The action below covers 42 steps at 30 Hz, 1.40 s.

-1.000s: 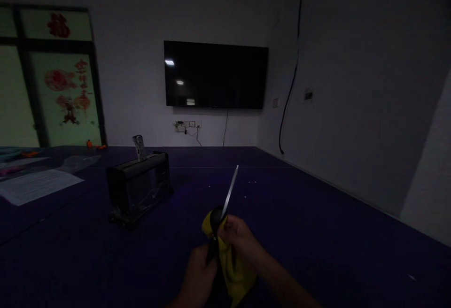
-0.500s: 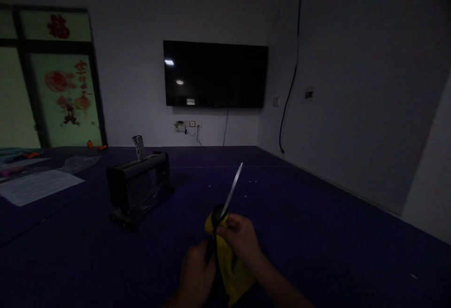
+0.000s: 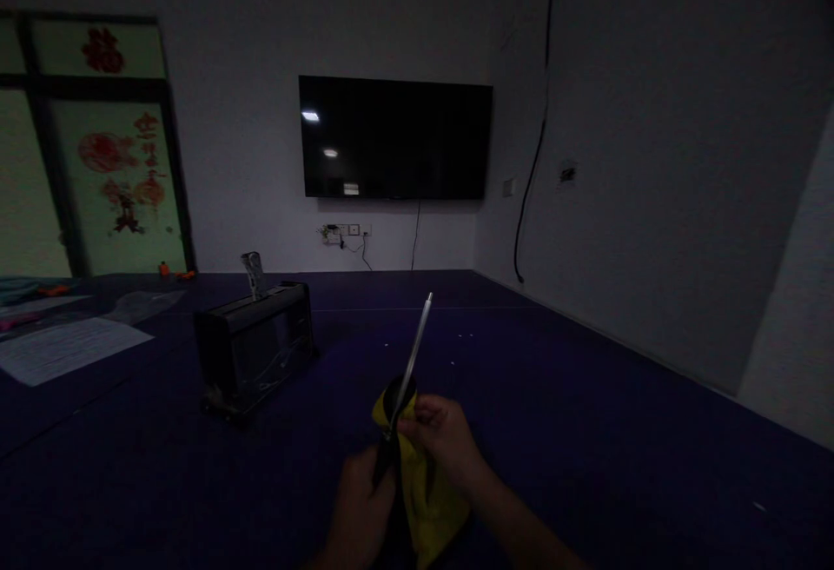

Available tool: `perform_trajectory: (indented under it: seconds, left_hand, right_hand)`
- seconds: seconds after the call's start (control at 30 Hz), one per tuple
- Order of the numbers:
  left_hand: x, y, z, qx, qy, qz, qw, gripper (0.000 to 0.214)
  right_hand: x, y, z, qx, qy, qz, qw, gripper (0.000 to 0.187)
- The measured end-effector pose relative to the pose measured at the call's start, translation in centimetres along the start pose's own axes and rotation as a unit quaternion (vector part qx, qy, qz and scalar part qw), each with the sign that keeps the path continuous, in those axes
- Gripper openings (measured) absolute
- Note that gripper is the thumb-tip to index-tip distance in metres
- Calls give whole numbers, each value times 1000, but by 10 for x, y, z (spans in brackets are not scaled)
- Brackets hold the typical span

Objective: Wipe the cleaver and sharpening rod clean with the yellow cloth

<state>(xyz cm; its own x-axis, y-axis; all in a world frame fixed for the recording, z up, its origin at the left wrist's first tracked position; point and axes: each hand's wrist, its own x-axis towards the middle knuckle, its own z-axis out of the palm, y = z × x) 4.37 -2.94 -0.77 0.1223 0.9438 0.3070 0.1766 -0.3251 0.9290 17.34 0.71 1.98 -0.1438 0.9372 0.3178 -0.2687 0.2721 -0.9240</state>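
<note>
A slim silver rod [image 3: 415, 346] with a narrower tip points up and slightly right, its lower end running into a dark handle-like part. My left hand [image 3: 362, 500] is closed around that dark part; its fingers are mostly hidden from view. Yellow cloth with a black side [image 3: 430, 509] is bunched around the rod's lower end and hangs down to the right. My right hand [image 3: 443, 435] pinches the upper edge of this cloth between thumb and fingers, beside the rod. Dim light hides the finer detail.
On the dark blue table [image 3: 586, 466], a black boxy appliance [image 3: 254, 344] with a see-through side stands left, a grey piece upright in its top. Printed paper [image 3: 71, 348] and clear plastic [image 3: 143, 305] lie farther left. A television [image 3: 397, 137] hangs on the wall.
The rod's tip has shifted left and a little up, and the rod stands somewhat steeper. Both hands keep their hold, with the cloth moved slightly left.
</note>
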Motion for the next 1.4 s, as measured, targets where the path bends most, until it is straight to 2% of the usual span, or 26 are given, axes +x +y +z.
perform_trajectory:
  seconds: [0.33,0.53,0.8,0.97,1.13,1.3,1.4]
  left_hand:
    - [4,-5,-5,76,19,-6,997,29]
    - [4,1,-6,89,1,-21,996,24]
    - [0,7,-8,149,-16,-20,989,20]
    - [0,5,-4,98,-5,-9,995,19]
    - [1,4,-2,27,-15,2,1000,33]
    - [4,2,-3,-25,48,-7,999,36]
    - [4,1,-4,-54,73,-36,995,41]
  right_hand:
    - [1,7,-2,-22,34,-26,999,24]
    - [-1,10,-4,-54,41,-20,998,25]
    - [-3,10,-5,-61,15,-4,998,29]
    - [-4,-1,-3,-87,-16,-23,996,29]
    - [-1,-9,-4,-84,-69,-33,994,27]
    - [3,10,-12,-86,-69,-8,994,29]
    - [4,24,-14,-108,-84,-2,991,31]
